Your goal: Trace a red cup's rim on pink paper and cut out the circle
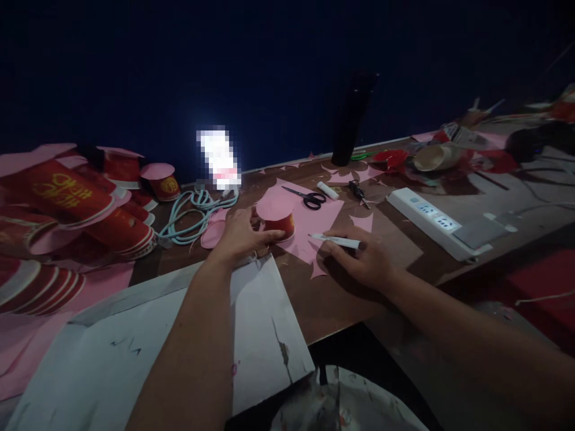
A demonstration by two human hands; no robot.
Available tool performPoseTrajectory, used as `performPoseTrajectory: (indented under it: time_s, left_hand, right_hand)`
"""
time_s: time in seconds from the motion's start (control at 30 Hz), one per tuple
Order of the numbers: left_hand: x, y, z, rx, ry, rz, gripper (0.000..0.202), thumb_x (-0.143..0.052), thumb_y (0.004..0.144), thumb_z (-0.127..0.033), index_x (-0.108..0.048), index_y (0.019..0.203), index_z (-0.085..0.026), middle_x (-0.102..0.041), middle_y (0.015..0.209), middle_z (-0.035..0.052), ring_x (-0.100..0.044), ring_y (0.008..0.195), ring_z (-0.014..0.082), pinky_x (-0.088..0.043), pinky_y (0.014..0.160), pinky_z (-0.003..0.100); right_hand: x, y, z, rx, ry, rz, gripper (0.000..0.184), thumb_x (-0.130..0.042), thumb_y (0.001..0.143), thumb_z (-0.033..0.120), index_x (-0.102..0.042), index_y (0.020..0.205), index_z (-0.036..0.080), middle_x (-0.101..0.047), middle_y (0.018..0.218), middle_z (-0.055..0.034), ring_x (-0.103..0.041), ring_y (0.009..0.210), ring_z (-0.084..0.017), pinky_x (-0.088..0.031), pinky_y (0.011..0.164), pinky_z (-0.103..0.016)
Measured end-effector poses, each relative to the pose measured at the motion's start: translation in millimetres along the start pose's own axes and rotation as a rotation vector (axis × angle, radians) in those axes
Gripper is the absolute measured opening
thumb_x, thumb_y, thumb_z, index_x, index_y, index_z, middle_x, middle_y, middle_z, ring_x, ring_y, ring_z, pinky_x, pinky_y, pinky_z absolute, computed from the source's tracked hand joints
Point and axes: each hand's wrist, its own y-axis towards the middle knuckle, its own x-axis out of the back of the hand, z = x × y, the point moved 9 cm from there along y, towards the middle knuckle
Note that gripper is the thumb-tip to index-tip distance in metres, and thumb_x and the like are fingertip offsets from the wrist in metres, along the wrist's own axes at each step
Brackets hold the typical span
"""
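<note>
Grip of the two hands: the left hand (pixel 240 233) grasps a small red cup (pixel 286 230), its thumb laid along the near side and its fingers at the left; the right hand (pixel 366 260) holds a white pen (pixel 338 240) between thumb and fingers, the tip directed left toward the cup but apart from it. Whether the tip meets the surface below cannot be told. The cup stands near the middle of the wooden table (pixel 291 299), at the left part of a cut pink sheet (pixel 314 224), and carries a pink paper disc (pixel 275 205) wider than itself on top. Beyond the pen, black-handled scissors (pixel 309 200) lie on the sheet, with a white glue stick (pixel 327 190) just beside them and a small dark-handled tool (pixel 358 191) farther right. At right lies a white power strip (pixel 424 218); at left, a coiled pale blue cable (pixel 193 212) and, beside it, another disc-topped cup (pixel 167 188). Larger red cups (pixel 76 194) are heaped at the far left. In the foreground, a white board (pixel 265 335) extends beneath the left forearm.
</note>
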Motion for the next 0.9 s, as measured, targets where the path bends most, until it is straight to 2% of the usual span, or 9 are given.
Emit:
performPoseTrajectory:
  time_s: [0.1, 0.2, 0.4, 0.57, 0.7, 0.83, 0.9]
  left_hand:
    - [4.0, 0, 10, 0.026, -0.037, 0.056, 0.042, -0.068, 0.069, -0.041, -0.066, 0.105, -0.019, -0.069, 0.106, 0.0074, -0.065, 0.093, 0.0232, -0.051, 0.079, 0.034]
    - [9.3, 0, 16, 0.062, 0.036, 0.024, 0.029, -0.062, 0.072, -0.033, -0.070, 0.097, -0.021, -0.070, 0.102, 0.0048, -0.064, 0.091, 0.0219, -0.050, 0.077, 0.031]
    - [12.5, 1, 5, 0.015, 0.180, -0.089, 0.023, -0.061, 0.072, -0.034, -0.071, 0.086, -0.020, -0.069, 0.093, 0.0064, -0.062, 0.088, 0.0224, -0.047, 0.077, 0.032]
    - [13.1, 5, 6, -0.033, 0.199, -0.147, 0.026, -0.060, 0.074, -0.038, -0.072, 0.089, -0.021, -0.068, 0.094, 0.0075, -0.061, 0.089, 0.0226, -0.046, 0.078, 0.034]
    - [20.4, 4, 14, 0.020, 0.209, -0.137, 0.025, -0.059, 0.076, -0.036, -0.073, 0.091, -0.022, -0.071, 0.094, 0.0067, -0.062, 0.089, 0.0227, -0.046, 0.081, 0.035]
    - [21.6, 0, 34, 0.197, 0.222, -0.057, 0.026, -0.059, 0.076, -0.035, -0.074, 0.091, -0.020, -0.072, 0.085, 0.0073, -0.064, 0.077, 0.0217, -0.047, 0.069, 0.033]
    - [19.9, 0, 38, 0.199, 0.314, -0.039, 0.025, -0.060, 0.075, -0.032, -0.074, 0.091, -0.020, -0.071, 0.088, 0.0080, -0.064, 0.080, 0.0229, -0.046, 0.068, 0.032]
  right_hand:
    - [1, -1, 3, 0.031, -0.009, 0.006, 0.018, -0.059, 0.085, 0.030, -0.069, 0.098, 0.022, -0.072, 0.096, -0.0051, -0.067, 0.089, -0.020, -0.053, 0.082, -0.034]
    - [-2, -1, 7, 0.054, -0.024, 0.036, 0.019, -0.059, 0.085, 0.030, -0.069, 0.100, 0.022, -0.072, 0.096, -0.0051, -0.067, 0.089, -0.021, -0.053, 0.082, -0.034]
    - [-12, 1, 15, 0.085, -0.041, 0.091, 0.020, -0.060, 0.084, 0.029, -0.068, 0.102, 0.024, -0.073, 0.098, -0.0039, -0.068, 0.090, -0.020, -0.052, 0.083, -0.033]
    - [-19, 2, 14, 0.085, -0.023, 0.088, 0.019, -0.060, 0.084, 0.029, -0.068, 0.100, 0.024, -0.073, 0.098, -0.0035, -0.068, 0.091, -0.020, -0.052, 0.084, -0.033]
    - [-19, 1, 14, 0.079, -0.006, 0.082, 0.019, -0.060, 0.084, 0.029, -0.069, 0.100, 0.024, -0.073, 0.097, -0.0043, -0.068, 0.090, -0.021, -0.053, 0.081, -0.034]
    - [-16, 2, 20, 0.098, 0.002, 0.081, 0.019, -0.060, 0.084, 0.029, -0.069, 0.100, 0.024, -0.073, 0.096, -0.0042, -0.068, 0.089, -0.020, -0.053, 0.081, -0.033]
    - [-18, 5, 26, 0.129, 0.004, 0.111, 0.019, -0.059, 0.085, 0.028, -0.068, 0.102, 0.024, -0.072, 0.097, -0.0042, -0.067, 0.089, -0.020, -0.053, 0.081, -0.032]
